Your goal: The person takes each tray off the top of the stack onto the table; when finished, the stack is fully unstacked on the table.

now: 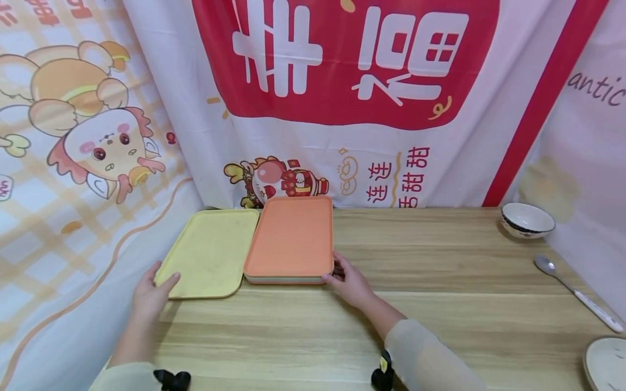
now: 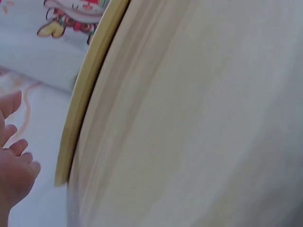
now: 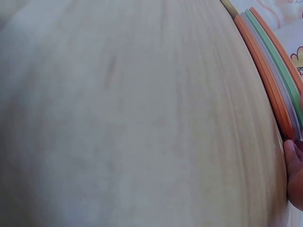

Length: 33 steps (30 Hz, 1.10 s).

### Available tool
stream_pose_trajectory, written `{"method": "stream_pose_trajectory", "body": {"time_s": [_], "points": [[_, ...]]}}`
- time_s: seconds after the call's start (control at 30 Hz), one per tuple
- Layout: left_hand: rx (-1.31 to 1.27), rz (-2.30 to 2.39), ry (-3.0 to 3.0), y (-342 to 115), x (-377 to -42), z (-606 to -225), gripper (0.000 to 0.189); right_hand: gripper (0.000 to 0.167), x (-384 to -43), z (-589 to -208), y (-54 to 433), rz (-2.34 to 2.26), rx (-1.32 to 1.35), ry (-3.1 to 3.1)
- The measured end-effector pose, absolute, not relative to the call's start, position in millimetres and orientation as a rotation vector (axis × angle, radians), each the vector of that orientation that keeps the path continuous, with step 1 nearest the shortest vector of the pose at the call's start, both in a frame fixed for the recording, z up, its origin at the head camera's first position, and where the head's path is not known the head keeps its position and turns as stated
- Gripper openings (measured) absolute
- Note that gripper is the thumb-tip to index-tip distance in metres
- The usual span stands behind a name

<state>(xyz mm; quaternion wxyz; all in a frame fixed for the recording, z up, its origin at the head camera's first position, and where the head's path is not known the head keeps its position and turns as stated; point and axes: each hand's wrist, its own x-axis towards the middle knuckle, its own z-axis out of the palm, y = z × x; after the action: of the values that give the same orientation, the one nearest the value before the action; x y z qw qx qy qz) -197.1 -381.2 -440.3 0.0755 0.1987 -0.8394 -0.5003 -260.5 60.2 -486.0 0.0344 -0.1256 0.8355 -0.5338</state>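
Observation:
A pale yellow tray lies flat on the left of the wooden table. Close against its right side stands a stack of trays, orange on top; the right wrist view shows green, greyish and orange rims below. My left hand is at the yellow tray's near left corner, thumb and fingers spread. In the left wrist view this hand appears apart from the tray's rim. My right hand grips the stack's near right corner, its thumb at the front edge; its fingers are partly cut off in the right wrist view.
At the table's far right stands a white bowl with a dark band. Nearer lies a spoon with a pale handle, then a plate cut by the frame edge. Printed cloths hang behind and at both sides.

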Motion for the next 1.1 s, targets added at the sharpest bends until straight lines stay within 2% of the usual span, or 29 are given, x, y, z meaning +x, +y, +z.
{"method": "stream_pose_trajectory", "body": {"time_s": [0.27,0.63,1.1], "points": [[0.312,-1.719,-2.518,-336.5,-211.0,-441.7,0.083,0.074,-258.8,-484.6,62.1,-1.706,-0.364,2.49],[0.116,-1.858,-2.504,-273.4,-225.8,-453.4,0.077,0.073,-260.1,-486.1,62.7,-1.698,-0.345,2.487],[0.084,-2.019,-2.438,-265.3,-222.9,-465.3,0.08,0.073,-260.0,-483.8,61.4,-1.658,-0.347,2.52]]}}
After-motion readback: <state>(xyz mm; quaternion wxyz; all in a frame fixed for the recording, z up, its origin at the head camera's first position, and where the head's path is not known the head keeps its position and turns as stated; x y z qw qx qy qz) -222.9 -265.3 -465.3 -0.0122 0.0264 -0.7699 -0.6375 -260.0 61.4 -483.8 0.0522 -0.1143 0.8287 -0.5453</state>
